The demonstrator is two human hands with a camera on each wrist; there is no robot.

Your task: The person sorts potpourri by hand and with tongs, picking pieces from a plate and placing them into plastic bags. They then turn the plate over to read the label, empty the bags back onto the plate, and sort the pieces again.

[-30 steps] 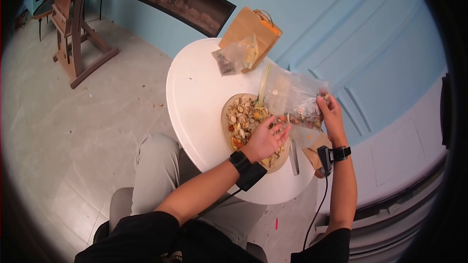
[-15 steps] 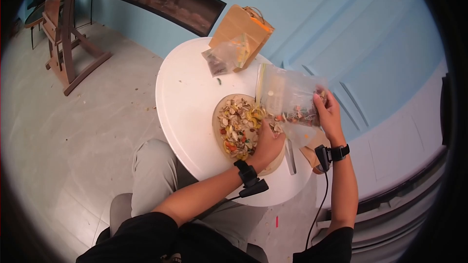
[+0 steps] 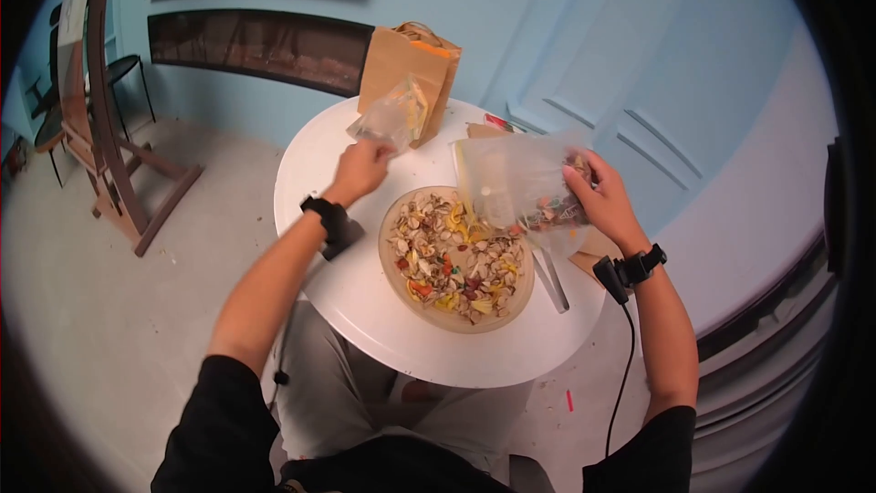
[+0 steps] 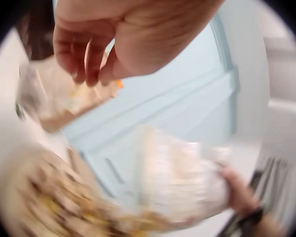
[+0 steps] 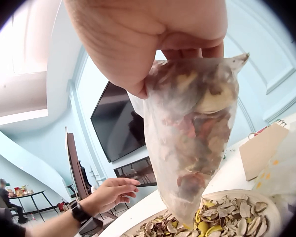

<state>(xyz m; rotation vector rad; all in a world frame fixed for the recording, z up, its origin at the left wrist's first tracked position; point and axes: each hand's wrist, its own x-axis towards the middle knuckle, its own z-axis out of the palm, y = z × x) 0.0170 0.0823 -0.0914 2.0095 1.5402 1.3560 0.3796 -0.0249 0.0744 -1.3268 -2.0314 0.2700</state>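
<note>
My right hand (image 3: 602, 196) grips the closed end of a clear zip bag (image 5: 190, 128) holding dried pieces, tilted with its mouth low over a round tray (image 3: 388, 297). Mushroom-like slices and yellow and red pieces (image 3: 447, 265) are spread across that tray. My left hand (image 3: 359, 172), fingers loosely bent and with nothing between them in the left wrist view, is over the table's far left. Its fingertips overlap the lower edge of a smaller zip bag (image 3: 388, 119) in the head view. That bag leans on a brown paper bag (image 3: 406, 68).
The white round table (image 3: 315, 173) carries everything. Metal tongs (image 3: 550, 281) lie right of the tray, close to a piece of brown card (image 3: 593, 251). A wooden easel (image 3: 114, 146) stands at left on the floor. A seated person (image 5: 9, 200) is far off.
My left hand has left the pieces in the tray and moved up and left towards the smaller zip bag. The right hand keeps its grip on the tilted bag. The head view has turned.
</note>
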